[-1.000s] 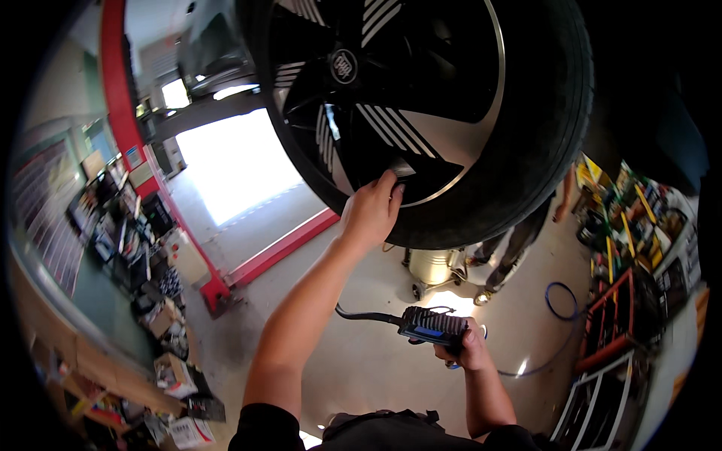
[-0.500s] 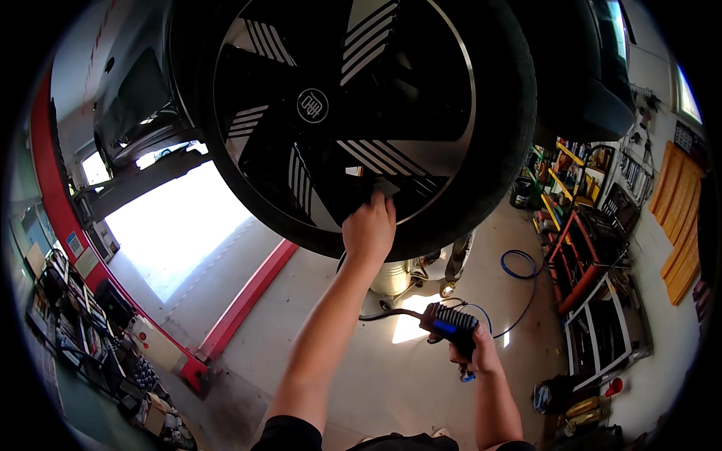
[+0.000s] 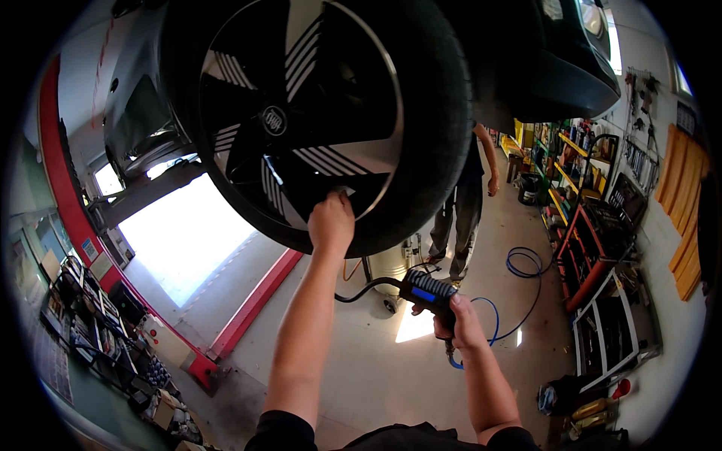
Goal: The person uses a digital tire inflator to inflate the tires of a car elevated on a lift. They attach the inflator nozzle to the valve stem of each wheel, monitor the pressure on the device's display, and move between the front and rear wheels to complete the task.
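A raised car wheel (image 3: 361,150) with a black and silver rim and a dark tyre (image 3: 440,128) fills the upper middle. My left hand (image 3: 332,224) reaches to the lower part of the rim, fingers pinched together; whatever they hold there is hidden. Lower down, my right hand (image 3: 468,325) is wrapped round the handle of a black tyre inflator gun (image 3: 429,292) with a lit blue display. From the gun a black hose (image 3: 365,291) runs left and passes behind my left forearm. A blue air hose (image 3: 495,319) joins the bottom of its handle.
Beyond the tyre a person in dark trousers (image 3: 456,233) stands by a pale tank (image 3: 387,267). Blue hose coils (image 3: 524,263) lie on the floor. A red tool cart (image 3: 585,259) and shelves line the right; a red lift post (image 3: 56,150) and a rack (image 3: 83,331) stand left.
The wheel appears further left and more side-on, and the person behind it has come into view. My left hand stays at the rim; the inflator gun has moved slightly left and up.
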Motion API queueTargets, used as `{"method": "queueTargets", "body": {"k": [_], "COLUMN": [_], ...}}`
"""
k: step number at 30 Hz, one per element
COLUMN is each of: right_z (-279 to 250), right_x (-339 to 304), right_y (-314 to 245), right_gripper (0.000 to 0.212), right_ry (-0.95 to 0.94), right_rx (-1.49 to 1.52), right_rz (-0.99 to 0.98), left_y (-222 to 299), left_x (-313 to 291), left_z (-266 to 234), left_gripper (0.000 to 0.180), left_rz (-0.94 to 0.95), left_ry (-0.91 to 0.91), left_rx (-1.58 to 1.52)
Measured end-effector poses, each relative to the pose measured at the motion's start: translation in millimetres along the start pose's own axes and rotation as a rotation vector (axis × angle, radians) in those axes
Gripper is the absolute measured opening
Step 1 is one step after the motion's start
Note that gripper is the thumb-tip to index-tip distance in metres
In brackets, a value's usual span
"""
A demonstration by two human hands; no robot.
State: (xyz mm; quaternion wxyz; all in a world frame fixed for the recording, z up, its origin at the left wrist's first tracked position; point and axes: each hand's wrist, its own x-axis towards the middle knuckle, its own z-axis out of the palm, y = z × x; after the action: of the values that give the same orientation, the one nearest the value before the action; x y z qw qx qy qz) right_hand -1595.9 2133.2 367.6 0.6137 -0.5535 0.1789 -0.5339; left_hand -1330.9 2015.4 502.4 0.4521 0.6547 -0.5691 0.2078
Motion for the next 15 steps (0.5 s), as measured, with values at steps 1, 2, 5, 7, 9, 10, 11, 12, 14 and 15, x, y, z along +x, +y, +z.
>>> {"method": "queueTargets", "body": {"k": [1,2,5,7,9,10,11,12,14,15], "right_z": [0,-8,-24,-26,-30,-32,-33,-34,-43,-48], "right_x": [0,0,1,2,3,3,3,3,3,3], "right_y": [-6,-6,-7,-10,-18,-15,-15,-15,-13,-11], "right_gripper": [0.064,0.064,0.062,0.061,0.061,0.059,0.059,0.059,0.057,0.056], "right_ry": [-0.001,-0.041,-0.061,-0.069,-0.09,-0.08,-0.084,-0.088,-0.117,-0.137], "right_rx": [-0.011,-0.01,-0.015,-0.032,-0.068,-0.045,-0.04,-0.036,-0.014,-0.006], "right_rz": [0.001,0.013,0.048,0.068,0.101,0.1,0.087,0.074,0.083,0.09], "left_y": [1,1,-4,-5,-4,-2,-1,-1,2,3], "left_x": [-3,-7,-21,-20,-16,-13,-9,-7,-10,-12], "left_z": [-3,-5,1,-1,0,2,3,6,5,5], "left_gripper": [0.033,0.033,0.034,0.035,0.034,0.034,0.033,0.033,0.032,0.032], "left_rz": [-0.03,-0.017,0.005,0.009,0.002,0.007,0.011,0.006,-0.007,-0.011], "left_ry": [0.002,-0.002,0.022,0.043,0.049,0.078,0.112,0.118,0.085,0.068], "left_rx": [0.006,-0.014,-0.145,-0.181,-0.076,-0.07,-0.063,-0.069,-0.097,-0.112]}}
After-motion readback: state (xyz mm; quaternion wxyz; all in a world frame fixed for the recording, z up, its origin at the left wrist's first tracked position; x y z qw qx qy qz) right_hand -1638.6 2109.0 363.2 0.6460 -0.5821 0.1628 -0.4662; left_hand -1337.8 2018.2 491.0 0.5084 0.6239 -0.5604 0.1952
